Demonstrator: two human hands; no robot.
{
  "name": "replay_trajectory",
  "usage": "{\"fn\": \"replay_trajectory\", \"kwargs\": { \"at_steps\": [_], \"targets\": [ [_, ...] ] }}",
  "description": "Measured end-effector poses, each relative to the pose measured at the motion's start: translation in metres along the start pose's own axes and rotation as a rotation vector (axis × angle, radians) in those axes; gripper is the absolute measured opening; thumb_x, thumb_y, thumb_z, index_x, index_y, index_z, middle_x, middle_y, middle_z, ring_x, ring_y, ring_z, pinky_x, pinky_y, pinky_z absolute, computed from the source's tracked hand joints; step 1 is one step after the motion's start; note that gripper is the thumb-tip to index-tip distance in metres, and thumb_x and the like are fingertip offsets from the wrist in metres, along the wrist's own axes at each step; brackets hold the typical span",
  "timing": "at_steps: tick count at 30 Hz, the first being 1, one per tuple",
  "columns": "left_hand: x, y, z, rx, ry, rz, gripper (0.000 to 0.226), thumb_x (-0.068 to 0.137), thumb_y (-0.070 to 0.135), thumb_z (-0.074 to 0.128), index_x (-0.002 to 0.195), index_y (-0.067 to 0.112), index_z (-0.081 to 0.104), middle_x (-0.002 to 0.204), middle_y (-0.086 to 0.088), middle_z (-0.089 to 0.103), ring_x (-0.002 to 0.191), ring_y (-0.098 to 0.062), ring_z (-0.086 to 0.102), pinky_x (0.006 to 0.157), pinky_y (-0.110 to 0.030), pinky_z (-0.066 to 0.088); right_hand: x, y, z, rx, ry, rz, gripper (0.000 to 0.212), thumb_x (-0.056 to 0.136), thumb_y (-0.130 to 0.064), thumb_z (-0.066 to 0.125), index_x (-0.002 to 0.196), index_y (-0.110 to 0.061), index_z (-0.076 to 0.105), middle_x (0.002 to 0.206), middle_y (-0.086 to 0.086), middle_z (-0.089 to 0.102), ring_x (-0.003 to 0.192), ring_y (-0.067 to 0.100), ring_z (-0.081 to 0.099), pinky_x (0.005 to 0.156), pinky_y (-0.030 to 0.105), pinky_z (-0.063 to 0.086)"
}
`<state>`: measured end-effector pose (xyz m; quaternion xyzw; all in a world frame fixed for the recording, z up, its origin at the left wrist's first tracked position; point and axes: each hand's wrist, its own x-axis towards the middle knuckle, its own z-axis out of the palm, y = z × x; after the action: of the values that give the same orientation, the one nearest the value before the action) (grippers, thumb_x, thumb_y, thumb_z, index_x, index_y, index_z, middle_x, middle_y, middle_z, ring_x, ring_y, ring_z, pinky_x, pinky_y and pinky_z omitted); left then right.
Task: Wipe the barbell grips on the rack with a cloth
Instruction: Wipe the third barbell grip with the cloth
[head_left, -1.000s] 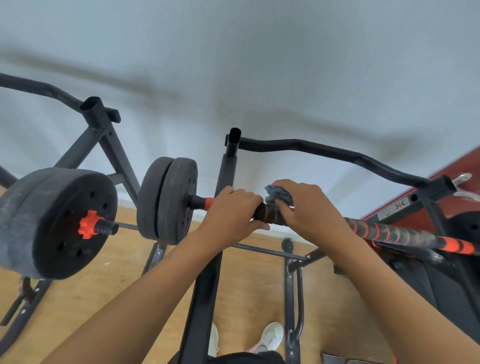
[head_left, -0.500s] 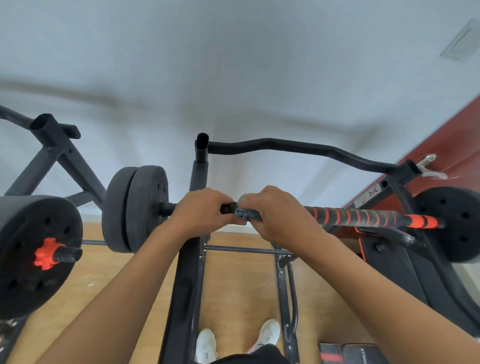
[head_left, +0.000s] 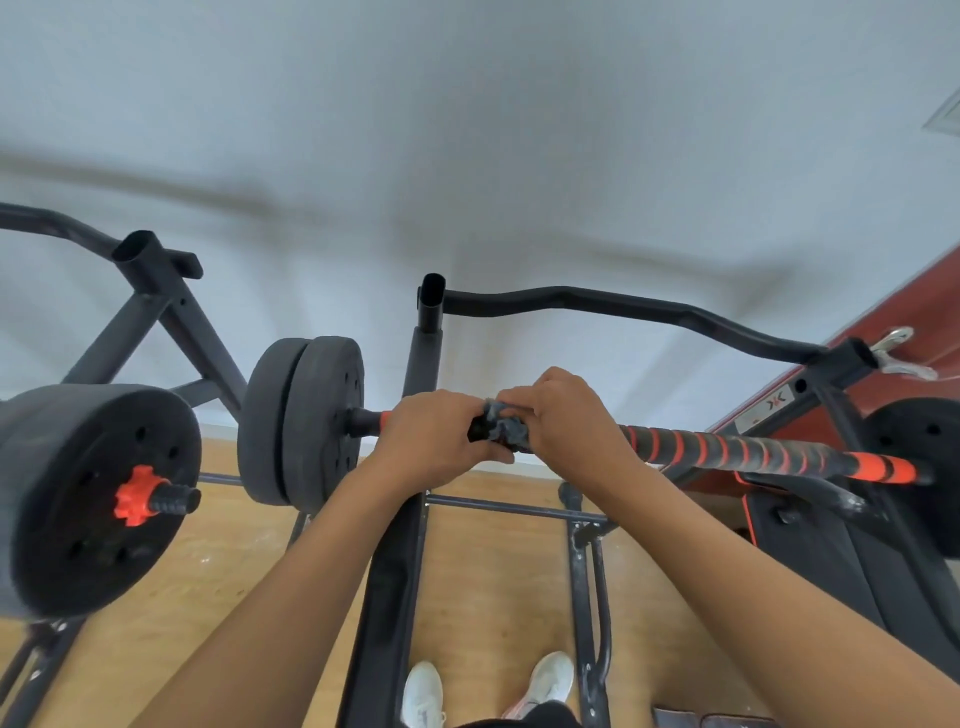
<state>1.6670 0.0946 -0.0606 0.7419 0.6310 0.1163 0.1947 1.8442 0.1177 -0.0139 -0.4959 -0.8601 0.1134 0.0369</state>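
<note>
Head view: the barbell (head_left: 737, 449) lies across the middle of the frame on the black rack (head_left: 423, 358), its grip wrapped in black and orange stripes and running from centre toward the right edge. The left hand (head_left: 431, 441) is curled round the bar just left of centre, knuckles up, holding it. The right hand (head_left: 569, 421) sits right beside it, fingers curled over a crumpled grey cloth (head_left: 501, 428) that is bunched against the bar between the 2 hands; the 2 hands nearly touch at the cloth. Left of the left hand, a short orange and black stretch of bar leads to 2 black weight plates (head_left: 301, 423) stacked together. Another black plate (head_left: 917, 457) sits at the far right end of the bar, partly cut by the frame edge. In the lower left of the frame a separate large black plate (head_left: 93, 499) faces the camera, with an orange collar nut (head_left: 134, 494) on its threaded stub. A curved black bar (head_left: 623, 312) spans the rack's top, above the hands. At the bottom centre, 2 white shoes (head_left: 426, 696) stand on the wooden floor (head_left: 218, 582).
</note>
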Motion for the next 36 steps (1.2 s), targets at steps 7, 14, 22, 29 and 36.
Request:
{"fn": "replay_trajectory", "kwargs": {
  "at_steps": [7, 14, 22, 29, 36],
  "targets": [
    [0.001, 0.004, -0.007, -0.055, -0.036, -0.106, 0.048, 0.069, 0.077, 0.076, 0.092, 0.036, 0.07, 0.075, 0.015, 0.066, 0.073, -0.007, 0.063, 0.073, -0.037, 0.058, 0.036, -0.015, -0.003, -0.02, -0.097, 0.087, 0.02, 0.096, -0.034, 0.065, 0.104, -0.021, 0.076, 0.091, 0.002, 0.071, 0.074, 0.013, 0.063, 0.064, 0.019, 0.044],
    [0.005, 0.0, -0.011, -0.156, -0.082, -0.065, 0.043, 0.067, 0.073, 0.081, 0.085, 0.035, 0.075, 0.069, 0.013, 0.07, 0.067, -0.007, 0.065, 0.073, -0.04, 0.06, -0.006, 0.003, -0.017, 0.161, -0.082, -0.019, 0.019, 0.095, -0.034, 0.067, 0.108, -0.026, 0.078, 0.08, -0.002, 0.071, 0.071, 0.01, 0.06, 0.064, 0.021, 0.044],
    [0.005, 0.0, -0.002, -0.05, -0.015, -0.107, 0.055, 0.063, 0.084, 0.075, 0.087, 0.034, 0.07, 0.07, 0.013, 0.066, 0.071, -0.008, 0.063, 0.073, -0.039, 0.06, 0.032, 0.002, -0.003, 0.188, -0.111, 0.074, 0.019, 0.098, -0.026, 0.063, 0.104, -0.023, 0.081, 0.074, -0.004, 0.067, 0.064, 0.01, 0.057, 0.056, 0.016, 0.036],
    [0.009, -0.003, -0.014, -0.125, -0.096, -0.068, 0.046, 0.066, 0.076, 0.081, 0.082, 0.033, 0.077, 0.061, 0.011, 0.066, 0.063, -0.008, 0.063, 0.064, -0.031, 0.054, 0.026, -0.002, -0.011, 0.175, -0.132, 0.063, 0.02, 0.098, -0.031, 0.063, 0.096, -0.02, 0.08, 0.071, -0.006, 0.066, 0.063, 0.009, 0.06, 0.058, 0.015, 0.037],
    [0.009, 0.0, -0.023, -0.209, -0.133, -0.039, 0.041, 0.068, 0.072, 0.082, 0.085, 0.036, 0.074, 0.069, 0.015, 0.069, 0.069, -0.006, 0.064, 0.07, -0.031, 0.055, 0.023, 0.004, -0.015, 0.063, -0.12, 0.002, 0.02, 0.099, -0.025, 0.062, 0.107, -0.025, 0.079, 0.077, -0.003, 0.069, 0.063, 0.008, 0.057, 0.057, 0.016, 0.035]
  ]
}}
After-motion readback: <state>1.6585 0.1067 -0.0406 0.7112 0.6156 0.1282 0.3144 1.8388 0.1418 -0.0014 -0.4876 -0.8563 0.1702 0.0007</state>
